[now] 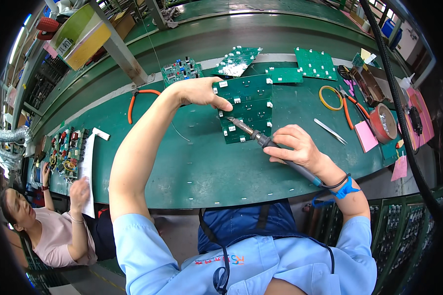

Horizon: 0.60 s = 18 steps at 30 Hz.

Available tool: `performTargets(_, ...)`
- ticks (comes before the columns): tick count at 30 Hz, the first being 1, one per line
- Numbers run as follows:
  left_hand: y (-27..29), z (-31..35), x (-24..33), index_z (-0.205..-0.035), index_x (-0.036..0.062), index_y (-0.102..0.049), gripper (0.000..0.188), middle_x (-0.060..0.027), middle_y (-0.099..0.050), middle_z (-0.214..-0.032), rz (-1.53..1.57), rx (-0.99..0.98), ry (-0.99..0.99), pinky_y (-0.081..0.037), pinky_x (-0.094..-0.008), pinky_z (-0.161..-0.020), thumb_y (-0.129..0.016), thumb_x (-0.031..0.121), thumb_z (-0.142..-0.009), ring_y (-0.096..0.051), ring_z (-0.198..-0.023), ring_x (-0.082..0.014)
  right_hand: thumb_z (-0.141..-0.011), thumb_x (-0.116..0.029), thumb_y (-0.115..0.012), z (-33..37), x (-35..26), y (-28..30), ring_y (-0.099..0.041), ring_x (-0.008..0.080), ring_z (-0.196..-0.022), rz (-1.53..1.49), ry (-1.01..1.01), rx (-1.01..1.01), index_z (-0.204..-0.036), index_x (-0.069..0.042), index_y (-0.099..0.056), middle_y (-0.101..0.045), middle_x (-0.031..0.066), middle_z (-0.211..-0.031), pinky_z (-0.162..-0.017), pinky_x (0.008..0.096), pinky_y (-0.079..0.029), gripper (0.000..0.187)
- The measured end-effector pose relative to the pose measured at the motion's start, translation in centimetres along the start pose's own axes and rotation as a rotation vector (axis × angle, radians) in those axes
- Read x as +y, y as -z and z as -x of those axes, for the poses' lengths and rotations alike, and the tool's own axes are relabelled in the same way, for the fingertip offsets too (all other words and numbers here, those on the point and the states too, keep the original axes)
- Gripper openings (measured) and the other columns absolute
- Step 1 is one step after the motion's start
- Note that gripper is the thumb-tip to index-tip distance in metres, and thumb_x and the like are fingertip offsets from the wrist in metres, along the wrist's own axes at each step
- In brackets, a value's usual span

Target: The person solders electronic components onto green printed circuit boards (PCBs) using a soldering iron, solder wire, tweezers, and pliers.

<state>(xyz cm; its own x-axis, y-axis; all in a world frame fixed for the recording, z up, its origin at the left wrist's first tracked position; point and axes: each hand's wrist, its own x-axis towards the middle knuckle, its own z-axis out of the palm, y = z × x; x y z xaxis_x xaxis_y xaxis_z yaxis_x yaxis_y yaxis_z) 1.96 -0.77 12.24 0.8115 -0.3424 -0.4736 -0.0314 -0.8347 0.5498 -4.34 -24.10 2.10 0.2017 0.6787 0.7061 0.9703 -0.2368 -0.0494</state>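
The left hand point(198, 92) pinches the top left corner of a green circuit board point(246, 108) and holds it tilted over the green surface point(182, 162). At 5 o'clock from the board, the right hand point(296, 147) grips a soldering iron point(261, 137), its tip touching the board.

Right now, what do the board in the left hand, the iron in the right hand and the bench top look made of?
Board: rigid green laminate with a matte face, carrying white plastic-looking connectors.
Iron: dull metal tip and shaft, then a dark grip, probably plastic or rubber.
Bench top: green mat, likely rubber or vinyl, with a soft sheen and no grain.
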Motion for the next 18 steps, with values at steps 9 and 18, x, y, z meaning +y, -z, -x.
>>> performTargets(9, -0.3, -0.4, -0.3, -0.116, -0.0031, -0.033, 0.087, -0.0161, -0.048, -0.106, 0.000, 0.034, -0.011, -0.033, -0.0287, -0.084, -0.072, 0.039, -0.051, -0.044, -0.100, -0.0227, -0.054, -0.018, -0.067, 0.1, 0.3, 0.4, -0.051, 0.0198, -0.072, 0.007, 0.010, -0.026, -0.086, -0.013, -0.056, -0.049, 0.0031, -0.075, -0.061, 0.0305, -0.041, 0.034)
performTargets(18, -0.3, -1.4, -1.8, -0.108, -0.0005, -0.042, 0.066, -0.0103, -0.054, -0.094, 0.140, -0.022, -0.059, -0.038, -0.0258, -0.076, -0.072, 0.026, -0.056, -0.050, -0.085, -0.0167, -0.057, -0.018, -0.067, -0.2, -1.0, 2.9, -0.051, 0.0212, -0.069, -0.082, -0.063, 0.056, -0.084, -0.007, -0.056, -0.051, 0.0049, -0.071, -0.058, 0.0313, -0.041, 0.031)
